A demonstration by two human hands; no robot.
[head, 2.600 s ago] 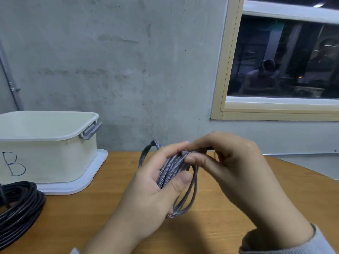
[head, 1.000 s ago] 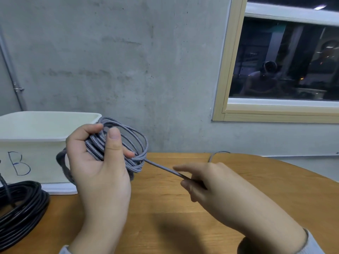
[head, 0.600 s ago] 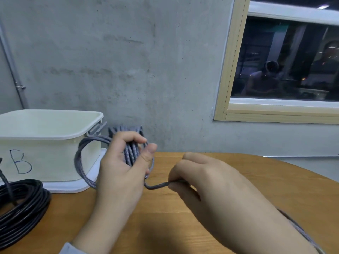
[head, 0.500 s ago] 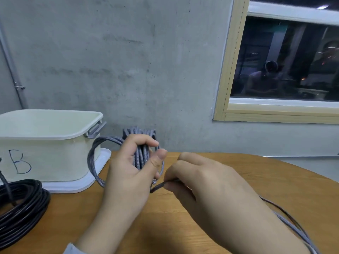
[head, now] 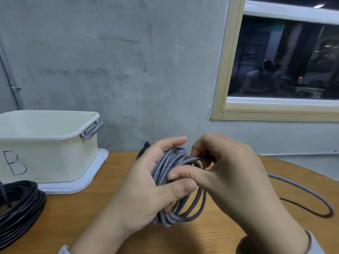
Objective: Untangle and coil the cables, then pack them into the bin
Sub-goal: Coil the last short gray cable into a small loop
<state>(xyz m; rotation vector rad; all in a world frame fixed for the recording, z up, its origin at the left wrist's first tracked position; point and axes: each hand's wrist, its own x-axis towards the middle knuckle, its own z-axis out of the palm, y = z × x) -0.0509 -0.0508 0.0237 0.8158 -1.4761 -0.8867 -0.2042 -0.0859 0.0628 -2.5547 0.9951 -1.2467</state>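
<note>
A grey braided cable (head: 170,162) is wound into a coil that my left hand (head: 146,186) grips, thumb pressed across the loops, above the middle of the wooden table (head: 73,217). My right hand (head: 229,173) pinches a strand of the same cable at the top of the coil. The cable's loose tail (head: 300,191) loops over the table to the right. A cream bin (head: 47,143) marked "B" stands open at the left on its white lid (head: 91,178). A coil of black cable (head: 18,208) lies in front of the bin.
A concrete wall rises just behind the table. A wood-framed window (head: 282,59) is at the upper right. The table's curved edge (head: 311,171) runs down the right side.
My left hand has carried the grey coil from beside the bin back to the table's middle and lowered it. My right hand has laid another turn on the coil; the tail now trails right.
</note>
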